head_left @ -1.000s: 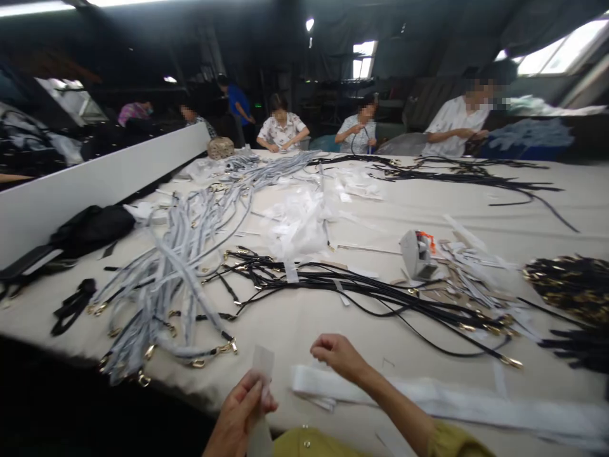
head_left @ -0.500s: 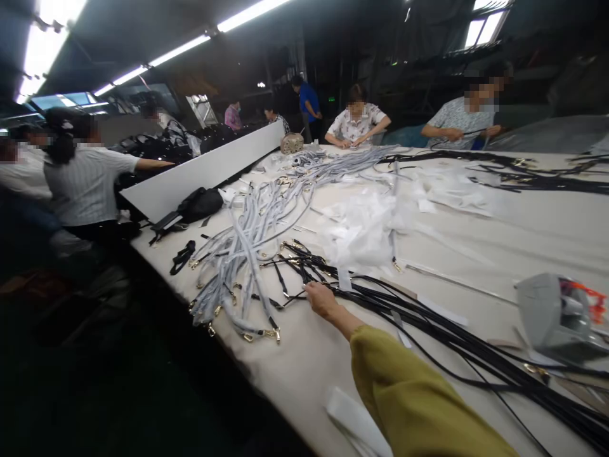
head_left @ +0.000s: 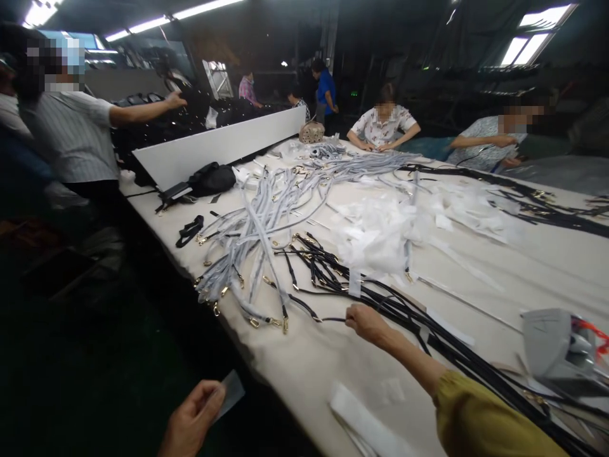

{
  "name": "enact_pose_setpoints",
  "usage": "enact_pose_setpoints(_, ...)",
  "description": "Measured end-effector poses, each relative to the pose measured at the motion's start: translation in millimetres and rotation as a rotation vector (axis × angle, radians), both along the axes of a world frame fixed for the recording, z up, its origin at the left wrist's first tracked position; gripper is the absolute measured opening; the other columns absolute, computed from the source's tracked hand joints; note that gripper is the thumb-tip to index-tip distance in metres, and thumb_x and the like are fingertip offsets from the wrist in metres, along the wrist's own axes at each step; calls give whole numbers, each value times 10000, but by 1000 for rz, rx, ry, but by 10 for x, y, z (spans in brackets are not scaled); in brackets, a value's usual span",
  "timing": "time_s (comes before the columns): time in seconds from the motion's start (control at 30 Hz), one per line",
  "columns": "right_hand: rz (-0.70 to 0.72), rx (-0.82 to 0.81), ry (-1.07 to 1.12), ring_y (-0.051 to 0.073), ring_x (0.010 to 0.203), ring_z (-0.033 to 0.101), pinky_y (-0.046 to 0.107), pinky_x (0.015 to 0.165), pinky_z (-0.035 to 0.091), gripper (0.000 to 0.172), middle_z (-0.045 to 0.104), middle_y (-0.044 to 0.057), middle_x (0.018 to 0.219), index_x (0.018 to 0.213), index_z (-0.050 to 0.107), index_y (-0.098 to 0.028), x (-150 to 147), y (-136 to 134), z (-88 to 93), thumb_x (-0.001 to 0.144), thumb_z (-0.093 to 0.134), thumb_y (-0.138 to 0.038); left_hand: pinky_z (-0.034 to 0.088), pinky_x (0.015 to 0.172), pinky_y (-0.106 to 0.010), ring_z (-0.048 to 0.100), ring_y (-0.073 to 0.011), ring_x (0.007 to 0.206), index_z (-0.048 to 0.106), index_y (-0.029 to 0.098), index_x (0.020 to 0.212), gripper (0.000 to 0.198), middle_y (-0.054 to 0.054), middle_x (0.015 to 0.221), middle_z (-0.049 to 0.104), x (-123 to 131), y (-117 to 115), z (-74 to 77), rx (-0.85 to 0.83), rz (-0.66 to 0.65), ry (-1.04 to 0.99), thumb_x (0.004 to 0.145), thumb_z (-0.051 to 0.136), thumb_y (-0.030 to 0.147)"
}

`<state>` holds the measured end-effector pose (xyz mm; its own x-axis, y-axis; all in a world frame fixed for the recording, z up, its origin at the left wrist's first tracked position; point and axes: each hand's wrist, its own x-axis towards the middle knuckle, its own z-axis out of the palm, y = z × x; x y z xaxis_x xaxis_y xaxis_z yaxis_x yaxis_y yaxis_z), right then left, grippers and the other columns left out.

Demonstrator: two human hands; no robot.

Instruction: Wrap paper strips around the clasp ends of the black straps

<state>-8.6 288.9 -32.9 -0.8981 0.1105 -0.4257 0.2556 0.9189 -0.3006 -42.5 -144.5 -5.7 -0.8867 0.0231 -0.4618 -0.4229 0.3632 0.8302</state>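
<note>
Closed on a thin black strap point(head_left: 333, 319), my right hand point(head_left: 368, 325) is over the table's near part. The strap runs left from my fingers to a small metal fitting. Low in the view, off the table edge, my left hand point(head_left: 195, 412) pinches a small translucent plastic piece point(head_left: 231, 395). Beyond my right hand lies a bundle of black straps point(head_left: 404, 309) with gold clasps at its left end. To the left is a pile of straps in pale wrapping point(head_left: 259, 235), with gold snap hooks along its near end.
Crumpled white film point(head_left: 380, 231) lies mid-table, and a grey tape dispenser point(head_left: 552, 346) stands at the right. White strips point(head_left: 356, 412) lie near the front edge. A white board point(head_left: 223, 149) borders the far left. Several people work around; one point(head_left: 385, 124) sits across the table.
My right hand has drawn back toward me and right with the black strap, away from the clasps. My left hand has come into view with the plastic piece. The view has shifted.
</note>
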Motion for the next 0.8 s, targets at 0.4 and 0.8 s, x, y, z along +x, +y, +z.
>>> enact_pose_setpoints(0.4,-329,-209,56,250,1063,554,347,953,406,326,630,98,1095,1103,602,-197,567,-594,-248,783,631,-250,239,467,-208,313,-85,499,625,158,791,520,69,558,392,-398,793,146,204,-393,-116,703,642,670)
enact_pose_setpoints(0.8,-756,-874,1,33,351,217,197,350,173,482,460,-77,562,826,539,-191,196,-1059,397,759,533,-668,331,542,-218,432,-93,564,629,136,638,224,37,585,529,-487,1126,381,347,-479,-3,666,731,334)
